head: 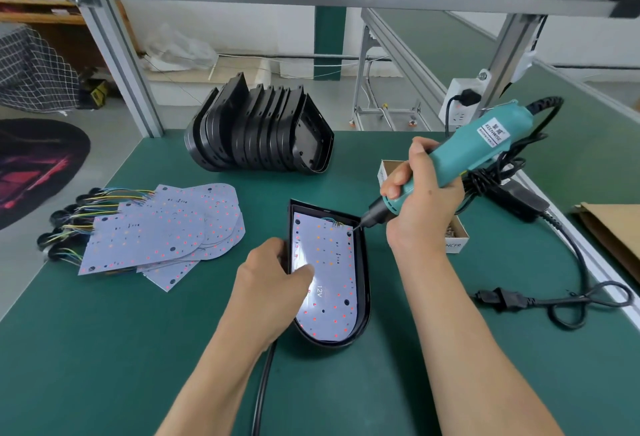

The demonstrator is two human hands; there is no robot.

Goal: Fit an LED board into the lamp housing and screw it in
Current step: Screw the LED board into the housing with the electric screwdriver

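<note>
Head camera looks down on a green work mat. Near the middle lies a black lamp housing, open side up: straight-edged at the far end, rounded at the near end, with a raised rim all round. Seated inside it, an LED board of the same outline, pale and glossy, dotted with small red and orange LEDs and a few dark holes; "12V" printed near its centre. A short bunch of coloured wires shows at the board's far edge.

Left hand grips the housing's left rim, fingers curled over the outside wall, thumb lying flat on the board's face.

Right hand is wrapped round the teal body of an electric screwdriver, held at a slant, its bit tip down at the board's far right corner. Whether a screw sits under the tip is too small to tell. The black coiled cord trails off to the right.

Just behind the right hand, a small cardboard box, contents mostly hidden. To the left, a fanned pile of spare LED boards with wire tails. Farther back, a row of black housings stacked on edge. Loose power plug on the mat at right.
</note>
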